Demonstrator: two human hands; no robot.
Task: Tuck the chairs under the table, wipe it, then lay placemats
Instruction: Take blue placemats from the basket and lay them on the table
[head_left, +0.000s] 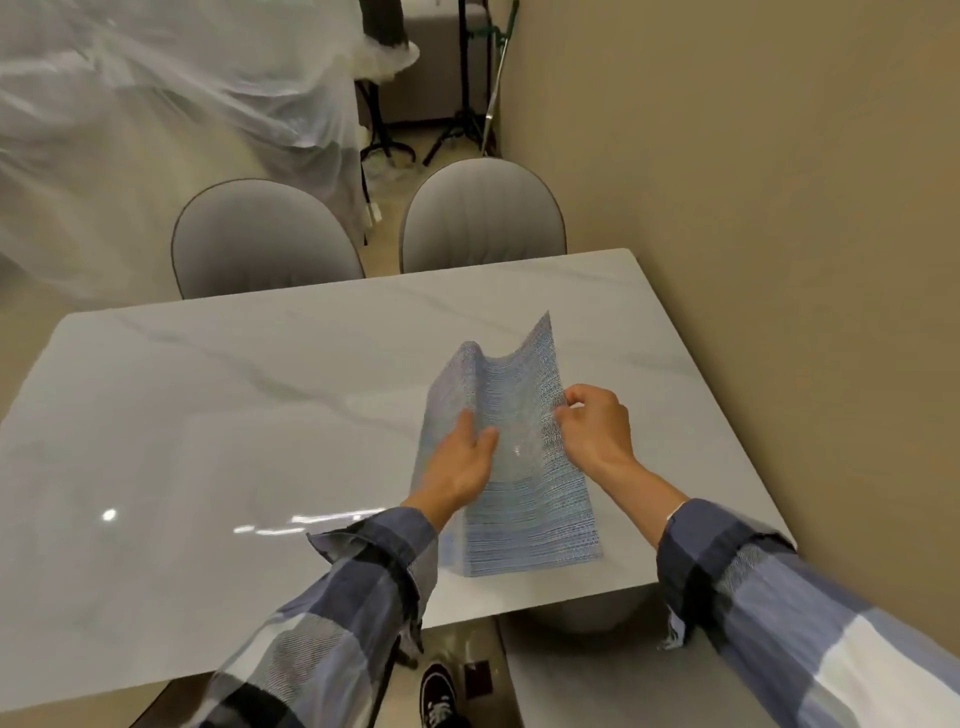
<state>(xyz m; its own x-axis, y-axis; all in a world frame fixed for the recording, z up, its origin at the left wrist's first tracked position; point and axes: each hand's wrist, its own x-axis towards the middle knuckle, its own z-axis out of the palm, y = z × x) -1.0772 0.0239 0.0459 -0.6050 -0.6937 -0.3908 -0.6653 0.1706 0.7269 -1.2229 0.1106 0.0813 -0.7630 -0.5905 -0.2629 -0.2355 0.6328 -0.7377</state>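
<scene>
While both hands pinch it, woven blue placemat buckles above table.

Table: white marble look, thin grey veins, glossy glints. Placemat: pale blue-grey weave, fine horizontal lines. Sleeves: large plaid in navy, slate blue, white. Two far chairs: light grey, dark piping along the rim. Wall: beige. Shoe: black with white trim.
</scene>
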